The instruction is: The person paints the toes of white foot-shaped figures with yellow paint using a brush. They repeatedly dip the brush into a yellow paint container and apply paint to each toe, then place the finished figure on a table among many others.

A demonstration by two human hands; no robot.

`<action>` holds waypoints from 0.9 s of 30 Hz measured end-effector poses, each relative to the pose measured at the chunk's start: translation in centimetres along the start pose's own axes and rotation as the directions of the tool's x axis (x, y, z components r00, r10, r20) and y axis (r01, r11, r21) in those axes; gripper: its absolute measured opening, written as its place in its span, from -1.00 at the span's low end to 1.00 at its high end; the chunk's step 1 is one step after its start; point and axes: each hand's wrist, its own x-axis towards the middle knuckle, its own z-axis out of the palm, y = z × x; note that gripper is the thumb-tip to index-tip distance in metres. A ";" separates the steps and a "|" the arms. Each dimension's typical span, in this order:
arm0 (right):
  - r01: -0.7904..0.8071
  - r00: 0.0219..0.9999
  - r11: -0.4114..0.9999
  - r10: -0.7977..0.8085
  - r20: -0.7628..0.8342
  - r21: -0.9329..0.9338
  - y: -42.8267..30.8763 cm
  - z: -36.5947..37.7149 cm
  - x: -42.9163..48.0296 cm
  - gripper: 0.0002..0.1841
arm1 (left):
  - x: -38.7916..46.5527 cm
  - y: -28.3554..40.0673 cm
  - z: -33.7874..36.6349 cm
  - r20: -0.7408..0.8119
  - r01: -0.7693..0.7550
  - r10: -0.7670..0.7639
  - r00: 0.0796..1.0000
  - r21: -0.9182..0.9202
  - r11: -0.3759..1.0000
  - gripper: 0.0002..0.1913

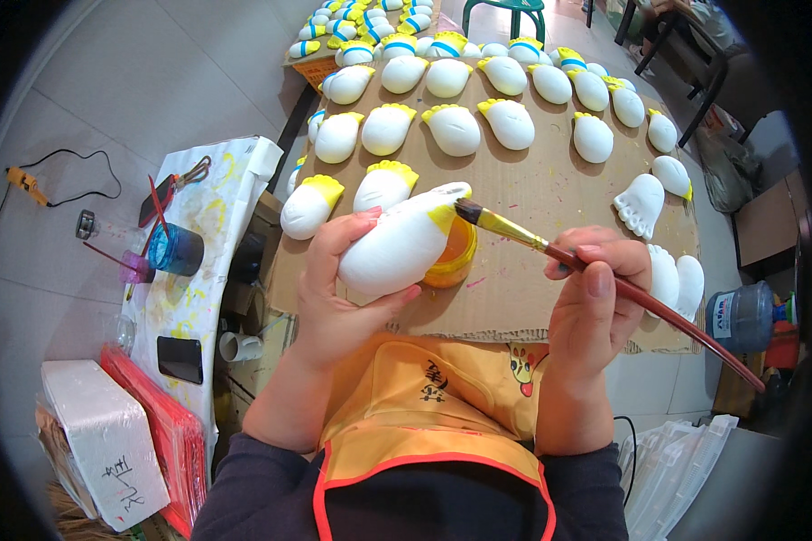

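My left hand (352,277) holds a white foot-shaped figure (396,250) with yellow paint near its toe end. In my right hand (599,284) is a paintbrush (582,260) with a dark red handle; its dark bristles are at the figure's toe end. Behind the figure stands an open jar of yellow paint (459,253), partly hidden. Rows of similar figures lie on the cardboard (514,284), many with yellow toes, such as one at the left (311,206). A plain white one with moulded toes (639,205) lies at the right.
On the left, a paint-stained side table (176,297) bears a jar of blue paint (176,250), a pink cup (137,267) with brushes, and a phone (181,359). A white foam box (108,439) stands below. A green stool (504,5) and a seated person are farther off.
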 end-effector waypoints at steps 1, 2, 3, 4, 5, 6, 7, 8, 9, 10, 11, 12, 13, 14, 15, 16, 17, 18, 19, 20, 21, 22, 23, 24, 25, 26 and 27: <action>0.005 1.000 1.000 -0.004 0.013 -0.006 -0.1 0.2 0.0 -0.88 | 0.0 0.1 0.0 0.002 -0.041 0.041 0.999 0.053 0.998 -0.30; -0.004 1.000 1.000 0.005 0.018 -0.029 -0.1 0.2 -0.1 -0.89 | -0.1 0.1 0.0 0.007 -0.083 0.082 0.997 0.106 0.991 -0.31; -0.012 1.000 0.999 0.013 0.023 -0.051 -0.1 0.3 -0.1 -0.90 | -0.2 0.1 0.0 0.004 -0.094 0.094 0.996 0.113 0.989 -0.31; -0.019 0.999 0.997 0.021 0.028 -0.072 -0.1 0.4 -0.2 -0.90 | -0.3 0.1 0.0 0.000 -0.105 0.105 0.994 0.121 0.987 -0.31; -0.002 1.000 0.994 0.001 -0.015 -0.107 -0.1 0.5 -0.2 -0.89 | -0.3 0.1 -0.1 -0.003 -0.116 0.117 0.993 0.129 0.985 -0.31; 0.012 0.998 0.989 -0.021 -0.057 -0.146 -0.3 0.7 -0.1 -0.87 | -0.3 0.1 -0.1 -0.001 -0.128 0.130 0.992 0.143 0.981 -0.31; 0.025 0.994 0.983 -0.044 -0.098 -0.184 -0.4 0.8 -0.1 -0.85 | -0.3 0.2 -0.1 0.001 -0.140 0.142 0.990 0.158 0.977 -0.31; 0.035 0.998 0.989 -0.043 -0.051 -0.146 -0.4 0.7 -0.2 -0.88 | -0.3 0.2 -0.2 0.004 -0.153 0.155 0.988 0.172 0.973 -0.31; 0.042 0.999 0.993 -0.043 -0.005 -0.107 -0.4 0.6 -0.4 -0.90 | -0.3 0.2 -0.2 0.003 -0.166 0.169 0.986 0.188 0.968 -0.31; 0.048 0.998 0.997 -0.045 0.042 -0.068 -0.3 0.5 -0.5 -0.92 | -0.3 0.2 -0.2 0.002 -0.180 0.183 0.983 0.205 0.962 -0.31; 0.031 0.998 0.995 -0.027 0.049 -0.091 -0.3 0.6 -0.6 -0.92 | -0.4 0.2 -0.2 0.002 -0.193 0.198 0.980 0.222 0.956 -0.31; 0.014 0.999 0.993 -0.008 0.054 -0.116 -0.2 0.7 -0.7 -0.92 | -0.4 0.2 -0.2 0.003 -0.209 0.214 0.977 0.240 0.948 -0.32; -0.002 0.998 0.990 0.010 0.058 -0.140 -0.2 0.9 -0.8 -0.92 | -0.4 0.3 -0.1 0.005 -0.224 0.231 0.973 0.259 0.939 -0.32; 0.024 1.000 0.984 -0.027 -0.010 -0.174 -0.2 1.0 -0.6 -0.92 | -0.3 0.4 -0.1 0.007 -0.240 0.247 0.969 0.277 0.930 -0.32; 0.034 0.999 0.988 -0.039 -0.024 -0.152 -0.2 1.0 -0.6 -0.92 | -0.3 0.4 -0.2 0.012 -0.252 0.261 0.965 0.296 0.921 -0.33; 0.045 0.998 0.991 -0.050 -0.039 -0.130 -0.3 0.9 -0.6 -0.93 | -0.3 0.5 -0.2 0.018 -0.265 0.274 0.962 0.315 0.911 -0.33; 0.056 0.997 0.993 -0.062 -0.055 -0.108 -0.3 0.9 -0.5 -0.93 | -0.3 0.5 -0.2 0.023 -0.278 0.287 0.958 0.333 0.901 -0.34; 0.067 0.998 0.993 -0.068 -0.002 -0.096 -0.3 0.8 -0.7 -0.93 | -0.3 0.5 -0.2 0.022 -0.280 0.289 0.957 0.340 0.898 -0.34; 0.038 0.999 0.993 -0.037 0.014 -0.111 -0.3 0.9 -0.8 -0.93 | -0.3 0.4 -0.3 0.021 -0.281 0.292 0.956 0.348 0.894 -0.35; 0.009 1.000 0.992 -0.005 0.030 -0.125 -0.3 1.0 -0.9 -0.93 | -0.4 0.4 -0.3 0.020 -0.283 0.295 0.955 0.355 0.891 -0.35; -0.019 0.999 0.989 0.026 0.042 -0.144 -0.3 1.0 -1.0 -0.92 | -0.3 0.4 -0.2 0.022 -0.286 0.298 0.954 0.361 0.888 -0.35; 0.005 1.000 0.982 -0.004 0.004 -0.189 0.0 0.8 -0.9 -0.92 | -0.3 0.5 -0.2 0.024 -0.288 0.301 0.953 0.367 0.885 -0.36; 0.007 0.999 0.980 -0.013 -0.029 -0.197 -0.1 0.8 -0.8 -0.90 | -0.2 0.6 -0.1 0.026 -0.291 0.303 0.953 0.372 0.881 -0.36; 0.008 0.998 0.980 -0.020 -0.060 -0.200 -0.3 0.9 -0.7 -0.88 | -0.2 0.5 -0.2 0.023 -0.295 0.309 0.951 0.377 0.878 -0.36; 0.009 0.995 0.979 -0.028 -0.091 -0.204 -0.5 1.0 -0.6 -0.86 | -0.3 0.5 -0.2 0.021 -0.299 0.315 0.949 0.383 0.874 -0.36; 0.016 0.999 0.986 -0.021 -0.029 -0.163 -0.5 0.8 -0.7 -0.86 | -0.3 0.4 -0.3 0.019 -0.303 0.321 0.947 0.388 0.871 -0.36; 0.003 1.000 0.982 -0.004 -0.002 -0.189 -0.5 0.8 -0.8 -0.85 | -0.3 0.4 -0.3 0.020 -0.303 0.321 0.947 0.387 0.871 -0.36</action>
